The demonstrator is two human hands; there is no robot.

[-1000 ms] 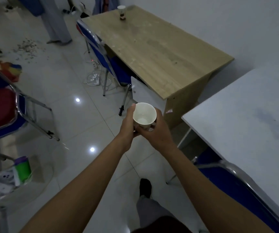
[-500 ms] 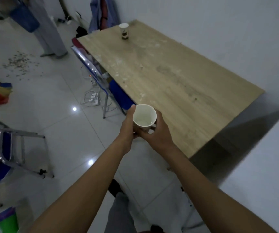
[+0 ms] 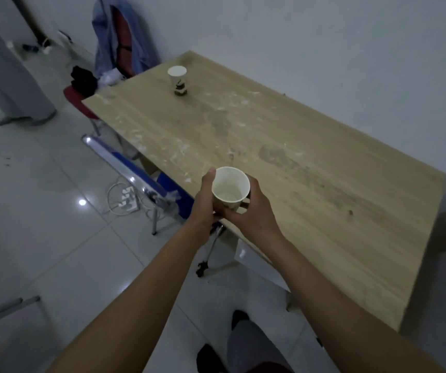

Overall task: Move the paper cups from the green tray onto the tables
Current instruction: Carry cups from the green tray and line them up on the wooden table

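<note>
I hold an empty white paper cup [image 3: 230, 187] upright between both hands, over the near left edge of the wooden table [image 3: 310, 168]. My left hand [image 3: 205, 199] clasps its left side with the thumb along the rim. My right hand [image 3: 251, 211] wraps its right side and base. A second paper cup [image 3: 178, 80] with a dark printed base stands upright at the table's far end. The green tray is out of view.
A blue metal-framed chair [image 3: 135, 176] is tucked at the table's left side, with a white power strip [image 3: 126, 201] and cables on the tiled floor beneath. A red chair [image 3: 78, 99] and hung clothes [image 3: 122, 41] stand at the far corner. Another person's legs [image 3: 9, 84] stand far left.
I have walked closer to the wooden table; it now fills the middle of the view and the cup in my hands sits over its edge. The white table has left the view.
</note>
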